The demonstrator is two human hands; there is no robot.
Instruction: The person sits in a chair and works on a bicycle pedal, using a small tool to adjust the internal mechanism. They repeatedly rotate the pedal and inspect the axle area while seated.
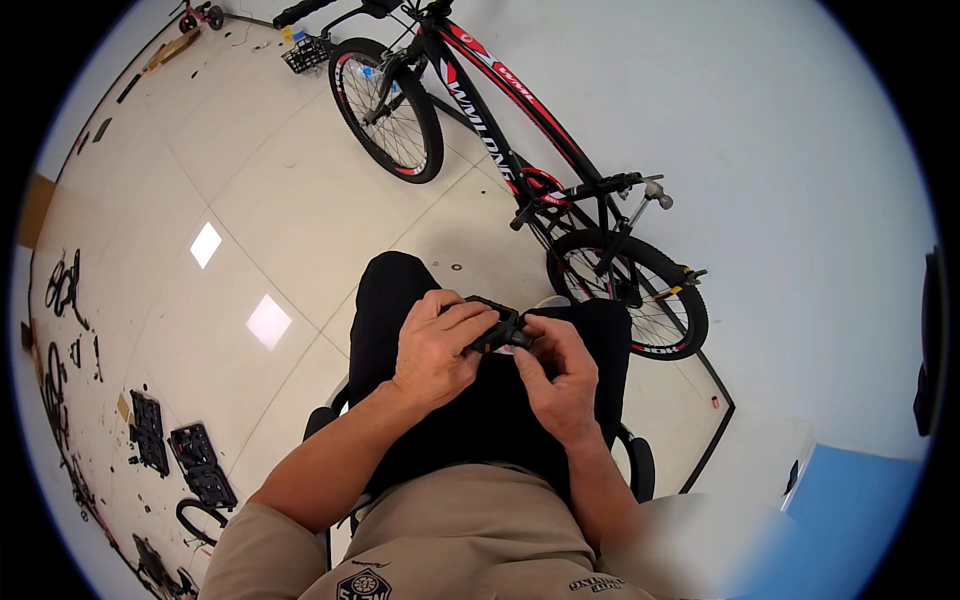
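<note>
Across the floor (300, 200) to my left, black tool trays (203, 466) lie face up, presumably for easy picking. Above my lap (490, 405), my left hand (440, 345) grips a black bicycle pedal (508, 328), likely to steady it, while my right hand (562, 375) pinches what seems its spindle end (partly hidden from me). Farther right, a bicycle's rear wheel (630, 290) stands near the wall (780, 250).

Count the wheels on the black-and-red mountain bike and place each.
2: the front wheel, upper middle of the picture; the rear wheel, right of centre, partly hidden by the right knee.
</note>
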